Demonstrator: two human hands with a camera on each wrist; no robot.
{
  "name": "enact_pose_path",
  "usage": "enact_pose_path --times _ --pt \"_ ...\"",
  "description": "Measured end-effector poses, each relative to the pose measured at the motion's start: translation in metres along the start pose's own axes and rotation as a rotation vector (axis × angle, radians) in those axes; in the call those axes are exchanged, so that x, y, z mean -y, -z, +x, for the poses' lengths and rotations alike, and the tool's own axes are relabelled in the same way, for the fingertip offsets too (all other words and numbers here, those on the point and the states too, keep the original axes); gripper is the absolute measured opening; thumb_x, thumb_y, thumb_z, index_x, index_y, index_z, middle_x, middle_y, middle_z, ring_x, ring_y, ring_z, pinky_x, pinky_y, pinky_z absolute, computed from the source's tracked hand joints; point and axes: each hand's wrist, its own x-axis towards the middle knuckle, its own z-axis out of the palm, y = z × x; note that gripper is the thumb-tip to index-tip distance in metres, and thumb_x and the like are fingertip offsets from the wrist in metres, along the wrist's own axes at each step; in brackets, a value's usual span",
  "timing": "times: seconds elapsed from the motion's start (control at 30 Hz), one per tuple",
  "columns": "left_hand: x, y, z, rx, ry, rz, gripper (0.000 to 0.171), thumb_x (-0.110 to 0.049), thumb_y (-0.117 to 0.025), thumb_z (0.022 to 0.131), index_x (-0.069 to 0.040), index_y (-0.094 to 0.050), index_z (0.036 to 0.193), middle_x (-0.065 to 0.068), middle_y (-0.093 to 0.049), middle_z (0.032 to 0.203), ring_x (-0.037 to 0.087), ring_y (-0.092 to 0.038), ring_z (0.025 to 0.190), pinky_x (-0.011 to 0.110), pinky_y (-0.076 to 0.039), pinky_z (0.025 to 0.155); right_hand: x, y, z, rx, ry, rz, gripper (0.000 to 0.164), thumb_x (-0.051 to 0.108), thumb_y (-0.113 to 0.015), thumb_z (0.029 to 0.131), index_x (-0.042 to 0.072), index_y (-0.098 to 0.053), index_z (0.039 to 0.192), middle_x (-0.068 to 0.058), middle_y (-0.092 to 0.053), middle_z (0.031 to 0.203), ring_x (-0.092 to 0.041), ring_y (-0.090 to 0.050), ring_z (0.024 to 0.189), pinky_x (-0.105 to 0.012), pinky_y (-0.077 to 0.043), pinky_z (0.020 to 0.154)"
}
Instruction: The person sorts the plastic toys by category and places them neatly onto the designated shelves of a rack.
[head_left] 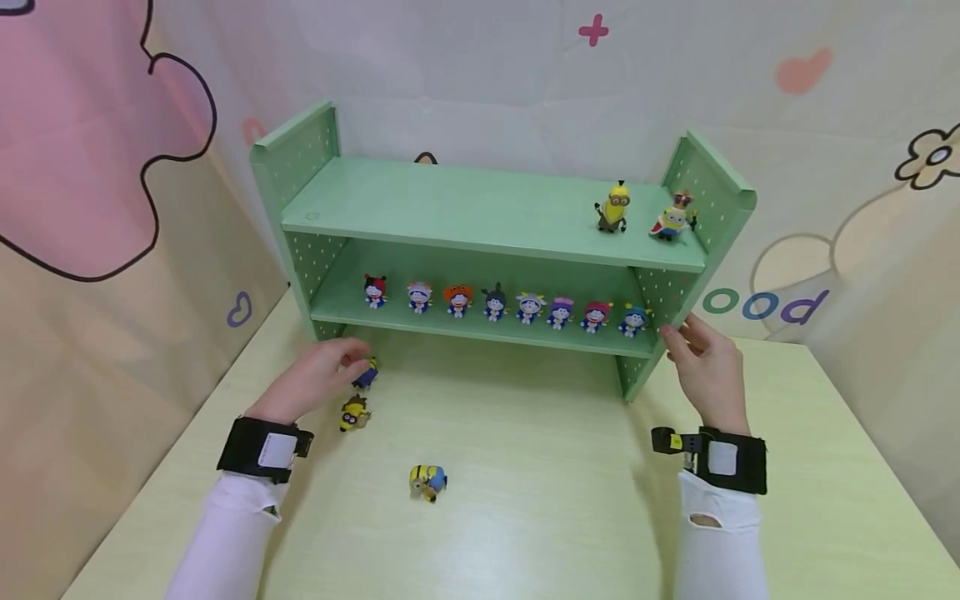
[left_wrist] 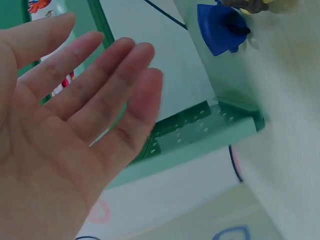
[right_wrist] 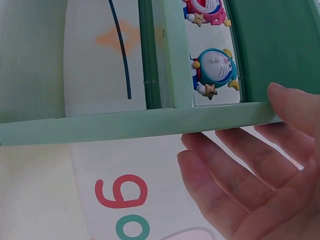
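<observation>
My left hand [head_left: 321, 375] hovers by the left foot of the green shelf [head_left: 465, 337], its fingers loosely extended with nothing held. Close to its fingertips is a small figurine in blue [head_left: 365, 377]; the left wrist view shows the blue figurine [left_wrist: 222, 30] apart from the palm. Just below lies a yellow minion figurine with a brown hat [head_left: 354, 412]. My right hand [head_left: 707, 367] grips the shelf's right side panel, thumb on the front edge and fingers along the outer face, as the side panel [right_wrist: 125, 125] shows in the right wrist view.
A minion figurine [head_left: 429, 481] lies nearer on the table [head_left: 540, 517]. On the top board stand a bearded minion [head_left: 613, 208] and a crowned minion [head_left: 672, 221] at the right. Several blue-and-white cat figurines, such as one with a crab hat [head_left: 458, 300], line the lower board.
</observation>
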Motion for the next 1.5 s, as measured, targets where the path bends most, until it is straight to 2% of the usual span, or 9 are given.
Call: enact_pose_path --times 0.2,0.4,0.6,0.73,0.87,0.97,1.13,1.37,1.5 --pt "0.003 -0.011 0.02 0.012 0.02 0.051 0.024 -0.014 -0.059 0.1 0.001 -0.064 0.117 0.006 -0.065 0.103 0.021 -0.061 0.092 0.039 -0.05 0.085 0.0 0.002 0.003 -0.006 0.001 -0.001 0.047 0.039 -0.053 0.103 0.019 -0.048 0.146 -0.008 -0.054 0.135 -0.028 -0.06 0.112 -0.019 -0.049 0.079" --pt "-0.002 -0.019 0.035 0.056 0.161 0.166 0.042 -0.029 -0.062 0.099 0.002 -0.06 0.126 0.017 -0.06 0.122 0.034 -0.057 0.112 0.047 -0.044 0.095 -0.001 0.001 0.001 0.003 -0.014 -0.012 0.048 0.042 -0.052 0.103 0.022 -0.047 0.147 -0.007 -0.053 0.136 -0.027 -0.061 0.111 -0.024 -0.05 0.081" --pt "-0.001 -0.024 0.042 0.085 0.295 0.226 0.051 -0.036 -0.066 0.095 0.001 -0.058 0.129 0.017 -0.057 0.127 0.038 -0.054 0.115 0.05 -0.044 0.094 -0.001 -0.001 -0.001 0.007 -0.021 -0.003 0.049 0.041 -0.052 0.103 0.021 -0.046 0.147 -0.006 -0.051 0.138 -0.027 -0.059 0.114 -0.023 -0.05 0.081" --pt "0.002 -0.026 0.042 0.089 0.338 0.229 0.05 -0.037 -0.067 0.094 0.002 -0.06 0.125 0.017 -0.061 0.12 0.035 -0.058 0.106 0.048 -0.048 0.087 0.0 -0.001 -0.001 0.009 -0.015 -0.012 0.049 0.042 -0.052 0.103 0.021 -0.046 0.147 -0.007 -0.051 0.137 -0.027 -0.06 0.112 -0.023 -0.05 0.081" --pt "0.002 -0.026 0.041 0.106 0.366 0.22 0.042 -0.033 -0.069 0.093 0.002 -0.061 0.113 0.011 -0.062 0.096 0.027 -0.058 0.082 0.04 -0.05 0.07 -0.001 0.0 0.0 0.001 -0.003 -0.021 0.049 0.041 -0.052 0.103 0.019 -0.047 0.147 -0.008 -0.053 0.136 -0.027 -0.061 0.111 -0.022 -0.05 0.08" --pt "0.0 -0.026 0.04 0.125 0.38 0.22 0.037 -0.03 -0.069 0.092 0.003 -0.06 0.108 0.007 -0.056 0.083 0.023 -0.053 0.074 0.035 -0.046 0.063 -0.001 0.0 0.0 0.002 -0.001 -0.02 0.048 0.04 -0.052 0.103 0.019 -0.047 0.146 -0.008 -0.053 0.135 -0.027 -0.06 0.112 -0.022 -0.05 0.08" --pt "-0.003 -0.025 0.038 0.149 0.375 0.228 0.032 -0.024 -0.069 0.091 0.002 -0.06 0.107 0.007 -0.055 0.085 0.024 -0.052 0.077 0.036 -0.045 0.065 0.0 0.0 -0.001 0.005 -0.007 -0.018 0.048 0.041 -0.052 0.103 0.02 -0.047 0.147 -0.008 -0.053 0.136 -0.028 -0.06 0.112 -0.023 -0.05 0.08" --pt "-0.002 -0.025 0.039 0.222 0.36 0.26 0.04 -0.022 -0.054 0.097 0.001 -0.056 0.129 0.016 -0.059 0.113 0.028 -0.054 0.091 0.044 -0.048 0.079 0.001 0.0 -0.001 0.008 -0.016 -0.017 0.049 0.042 -0.051 0.103 0.02 -0.046 0.147 -0.008 -0.053 0.136 -0.028 -0.06 0.113 -0.027 -0.05 0.082" --pt "0.0 -0.024 0.036 0.241 0.315 0.24 0.041 -0.021 -0.045 0.102 -0.002 -0.052 0.138 0.02 -0.051 0.134 0.035 -0.051 0.116 0.05 -0.042 0.096 0.0 0.0 -0.001 0.003 -0.01 -0.022 0.048 0.041 -0.052 0.103 0.019 -0.047 0.147 -0.008 -0.053 0.135 -0.028 -0.06 0.113 -0.025 -0.05 0.081"
